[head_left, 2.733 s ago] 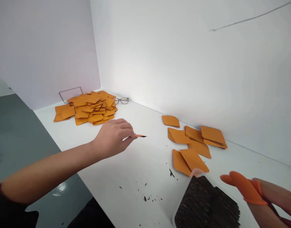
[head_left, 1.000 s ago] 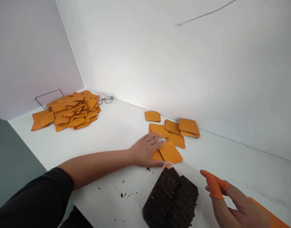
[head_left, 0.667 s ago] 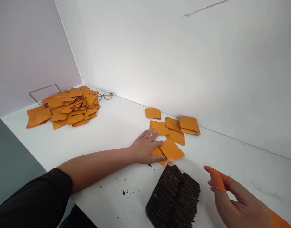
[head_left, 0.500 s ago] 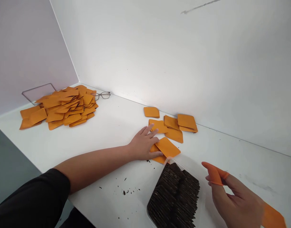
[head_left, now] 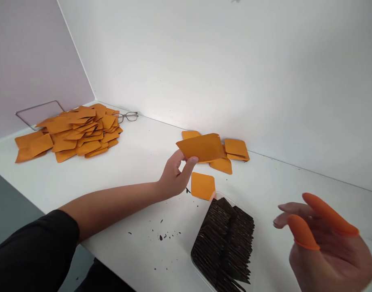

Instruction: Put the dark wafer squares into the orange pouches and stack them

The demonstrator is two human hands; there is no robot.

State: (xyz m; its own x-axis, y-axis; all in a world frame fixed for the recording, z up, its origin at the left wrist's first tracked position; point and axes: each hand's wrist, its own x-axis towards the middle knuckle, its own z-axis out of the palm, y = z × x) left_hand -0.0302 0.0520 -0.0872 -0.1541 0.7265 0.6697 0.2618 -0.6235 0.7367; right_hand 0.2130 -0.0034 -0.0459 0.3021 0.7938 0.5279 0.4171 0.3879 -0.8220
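Note:
My left hand (head_left: 176, 175) pinches an orange paper packet (head_left: 202, 147) by its near left edge, lifted above the table. Beneath and behind it lie several similar packets, and one single orange packet (head_left: 203, 185) lies flat by the tub. My right hand (head_left: 326, 239) is raised at the right with fingers apart and nothing in them. Orange finger cots (head_left: 328, 215) cover its thumb and index finger. Between the hands stands a clear plastic tub (head_left: 201, 275) filled with two rows of thin dark brown, flat pieces (head_left: 224, 243).
A big heap of orange packets (head_left: 79, 132) sits at the far left, beside eyeglasses (head_left: 129, 117) and a thin metal frame (head_left: 37, 111). Dark crumbs (head_left: 161, 237) are scattered left of the tub. A white wall (head_left: 204, 73) borders the back of the table.
My left hand has picked up the upper packet near the tub and raised it. My right hand has opened its thumb and index finger and turned over, moving right.

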